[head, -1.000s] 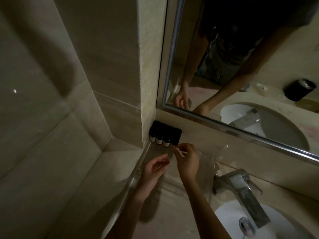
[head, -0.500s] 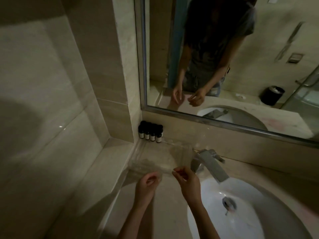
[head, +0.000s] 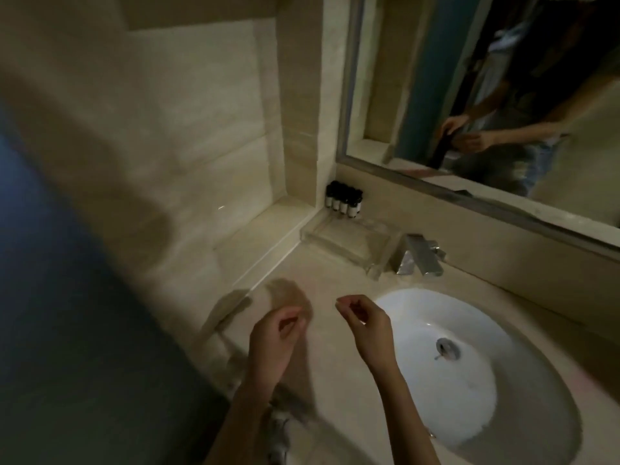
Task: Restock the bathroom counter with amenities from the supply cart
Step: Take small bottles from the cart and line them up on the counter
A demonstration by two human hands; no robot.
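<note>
Several small dark amenity bottles (head: pixel 344 199) with white labels stand in a row in the back corner of the beige counter (head: pixel 322 280), at the far end of a clear acrylic tray (head: pixel 349 245). My left hand (head: pixel 275 340) hovers over the counter's front part, fingers loosely curled, with nothing in it. My right hand (head: pixel 367 325) is beside it at the basin's left rim, fingers curled and pinched, and I see nothing in it. Both hands are well short of the tray.
A white oval basin (head: pixel 469 370) with a metal drain lies to the right. A chrome faucet (head: pixel 421 255) stands behind it next to the tray. A framed mirror (head: pixel 486 95) covers the back wall. A tiled ledge (head: pixel 261 236) runs along the left.
Both hands have drawn back from the tray toward the counter's front edge. The small white item once in my right fingers is gone from view. The view has pulled back and swung.
</note>
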